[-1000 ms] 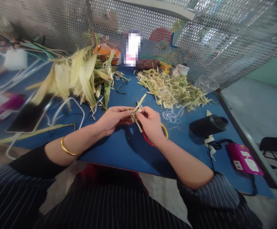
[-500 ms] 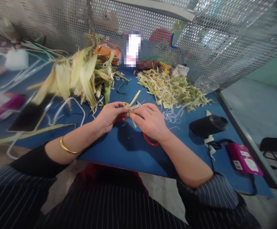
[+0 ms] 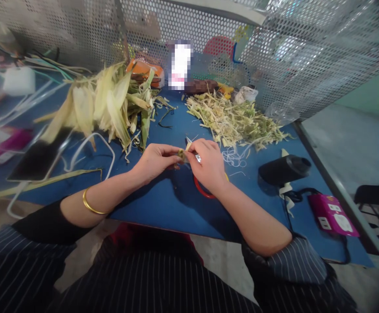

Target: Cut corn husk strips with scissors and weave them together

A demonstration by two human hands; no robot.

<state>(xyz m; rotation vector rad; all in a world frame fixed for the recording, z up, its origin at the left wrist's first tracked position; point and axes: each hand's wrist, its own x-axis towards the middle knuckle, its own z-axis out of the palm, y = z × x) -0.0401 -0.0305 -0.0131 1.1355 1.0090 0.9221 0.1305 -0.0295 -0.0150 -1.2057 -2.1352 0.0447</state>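
My left hand (image 3: 158, 158) pinches a small piece of corn husk (image 3: 181, 153) between thumb and fingertips. From the other side, the thumb and fingers of my right hand (image 3: 207, 163) close on the same piece, hiding much of it. Scissors with a red handle (image 3: 204, 190) lie on the table under my right hand. Their pivot (image 3: 198, 158) and part of a blade show between the fingers. Tangled white thread (image 3: 235, 157) lies just right of that hand.
A heap of corn husks (image 3: 111, 93) lies at the back left, shredded husk (image 3: 231, 115) at the back right. A black cylindrical device (image 3: 284, 171) and a magenta power strip (image 3: 333, 213) stand right. On the left are a dark phone (image 3: 34, 161) and a white cable (image 3: 113, 156).
The husk strips that stuck up and down between my hands no longer show; a compact piece is between the fingertips now. My right hand has turned slightly, uncovering the scissors' pivot.
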